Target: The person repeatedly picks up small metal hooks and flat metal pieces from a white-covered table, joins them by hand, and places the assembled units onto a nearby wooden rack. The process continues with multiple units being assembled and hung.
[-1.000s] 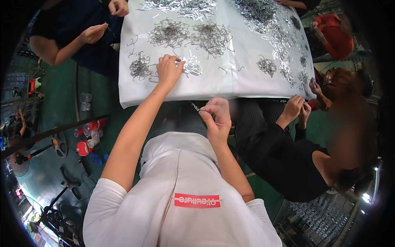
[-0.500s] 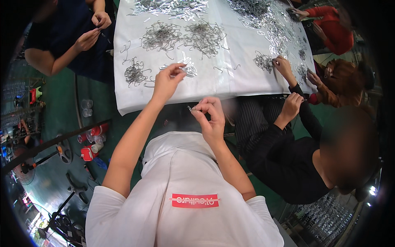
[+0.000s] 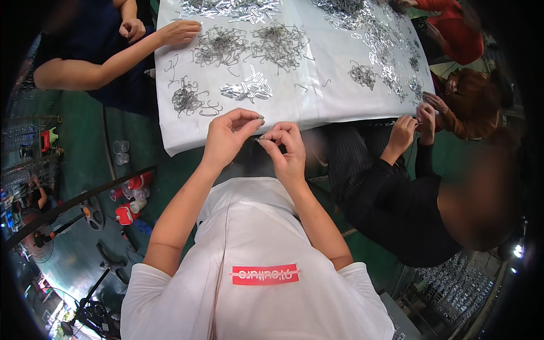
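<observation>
My left hand (image 3: 228, 136) hovers by the table's front edge with thumb and fingers pinched. What sits at its fingertips is too small to make out. Close beside it, my right hand (image 3: 289, 152) pinches a small metal piece (image 3: 259, 139) that sticks out toward the left. Beyond my hands a small heap of flat silver metal clips (image 3: 247, 90) lies on the white-covered table (image 3: 195, 133). Left of that heap is a loose pile of thin bent wire hooks (image 3: 187, 99).
Two larger wire hook piles (image 3: 220, 45) lie farther back, with more silver clips (image 3: 232, 8) behind them. A co-worker's arm (image 3: 136, 51) reaches over the table's left side. At right, a co-worker in black (image 3: 391, 209) sits close, near more hooks (image 3: 361, 75).
My left hand has come back from the silver clips to beside my right hand. The left co-worker's arm has reached onto the table; the right neighbour's hand has drawn back from the hooks.
</observation>
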Action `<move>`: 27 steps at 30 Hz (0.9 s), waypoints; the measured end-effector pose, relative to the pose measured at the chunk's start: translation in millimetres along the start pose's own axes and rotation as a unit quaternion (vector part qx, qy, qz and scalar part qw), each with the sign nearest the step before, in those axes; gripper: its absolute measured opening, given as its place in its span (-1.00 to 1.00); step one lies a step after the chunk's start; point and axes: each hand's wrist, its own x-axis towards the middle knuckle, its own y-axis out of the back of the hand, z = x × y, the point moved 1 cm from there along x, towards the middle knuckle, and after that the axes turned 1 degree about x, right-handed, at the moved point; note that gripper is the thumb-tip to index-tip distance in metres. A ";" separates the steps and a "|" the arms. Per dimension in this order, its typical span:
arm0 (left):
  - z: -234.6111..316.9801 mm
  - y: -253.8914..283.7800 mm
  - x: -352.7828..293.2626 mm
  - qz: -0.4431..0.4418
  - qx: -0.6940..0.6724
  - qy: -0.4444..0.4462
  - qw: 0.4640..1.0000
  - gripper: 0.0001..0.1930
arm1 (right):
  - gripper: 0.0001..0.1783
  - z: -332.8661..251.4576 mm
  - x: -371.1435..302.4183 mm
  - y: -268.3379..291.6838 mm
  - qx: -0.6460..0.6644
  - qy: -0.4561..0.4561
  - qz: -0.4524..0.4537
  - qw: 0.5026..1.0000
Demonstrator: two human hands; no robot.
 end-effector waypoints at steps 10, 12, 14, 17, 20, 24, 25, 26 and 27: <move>6.7 6.3 -24.5 -0.003 0.025 -0.016 1.000 -0.87 | -0.87 -7.1 -1.7 -10.7 -0.025 0.006 0.011 1.000; 6.2 6.2 -26.3 0.010 0.046 -0.077 0.996 -0.88 | -0.87 -6.5 -2.7 -10.2 -0.040 0.018 -0.001 0.999; 6.4 6.9 -27.6 0.016 0.067 -0.127 0.990 -0.88 | -0.86 -3.6 -0.5 -7.0 -0.030 0.018 -0.014 0.999; 7.8 8.5 -31.0 0.012 0.097 -0.157 0.983 -0.88 | -0.84 7.2 10.8 9.9 -0.006 -0.010 -0.027 1.000; 10.3 9.7 -35.6 0.008 0.122 -0.163 0.979 -0.87 | -0.86 38.9 52.1 22.2 -0.089 -0.046 0.002 0.995; 13.6 6.6 -38.3 -0.001 0.117 -0.167 0.979 -0.85 | -0.87 87.8 130.4 24.7 -0.213 -0.030 -0.030 0.976; 13.8 5.3 -38.0 -0.001 0.111 -0.174 0.978 -0.83 | -0.87 98.2 148.3 23.5 -0.259 -0.044 -0.042 0.964; 14.0 4.3 -38.2 0.000 0.109 -0.174 0.979 -0.82 | -0.87 107.1 164.0 20.5 -0.297 -0.033 -0.056 0.953; 14.2 3.8 -38.1 0.002 0.113 -0.173 0.978 -0.82 | -0.87 115.1 178.7 15.8 -0.341 -0.037 -0.069 0.937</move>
